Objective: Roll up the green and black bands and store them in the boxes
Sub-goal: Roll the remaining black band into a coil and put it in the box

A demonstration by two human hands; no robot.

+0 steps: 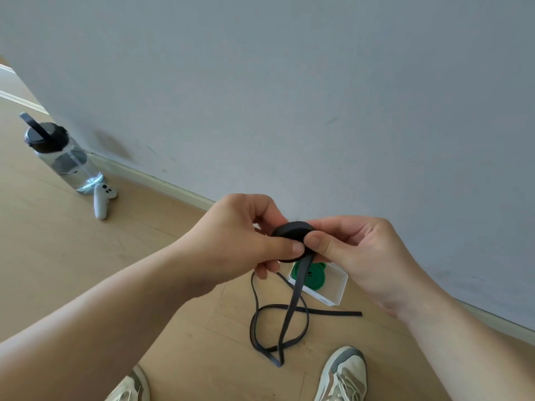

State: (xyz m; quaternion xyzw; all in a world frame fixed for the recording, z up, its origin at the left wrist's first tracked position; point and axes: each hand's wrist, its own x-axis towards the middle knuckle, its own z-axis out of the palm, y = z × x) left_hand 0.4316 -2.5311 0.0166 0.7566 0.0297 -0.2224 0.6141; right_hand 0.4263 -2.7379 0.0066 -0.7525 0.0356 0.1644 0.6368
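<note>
Both hands, left hand (pixel 246 235) and right hand (pixel 356 250), pinch the flat black rubber band's coil (pixel 292 231); its loose tail (pixel 292 302) hangs straight down to the floor (pixel 72 256), below both grips.

Left hand (pixel 240 235) and right hand (pixel 356 250) pinch black band (pixel 292 230), partly coiled into roll; loose tail hangs to wooden floor (pixel 86 270), loops there. White box (pixel 337 287) below hands, near wall (pixel 289 82), holds rolled green band (pixel 314 277). Water bottle (pixel 63 157) and white controller (pixel 102 199) far left. Two sneakers (pixel 343 374) at bottom edge
</note>
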